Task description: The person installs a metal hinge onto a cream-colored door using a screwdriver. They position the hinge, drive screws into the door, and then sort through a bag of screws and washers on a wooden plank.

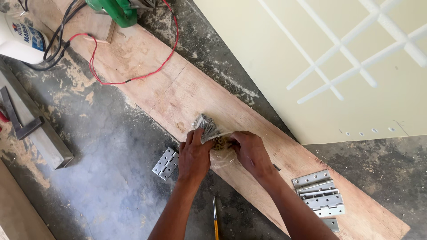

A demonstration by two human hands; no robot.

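Observation:
Both my hands work on a small clear plastic bag (216,141) that holds screws, resting on a long plywood board (147,84). My left hand (194,155) pinches the bag's crumpled top edge. My right hand (250,151) grips the bag's right side, fingers curled into the plastic. A silver hinge (166,163) lies open on the concrete floor just left of my left hand. A stack of several silver hinges (321,198) sits on the board to the right of my right forearm.
A green power tool (116,10) with red and black wires (133,78) lies at the board's far end. A white glue bottle (21,39) stands top left. A metal square (20,122) rests left. A cream panel (320,62) lies at right. A screwdriver (215,220) lies between my arms.

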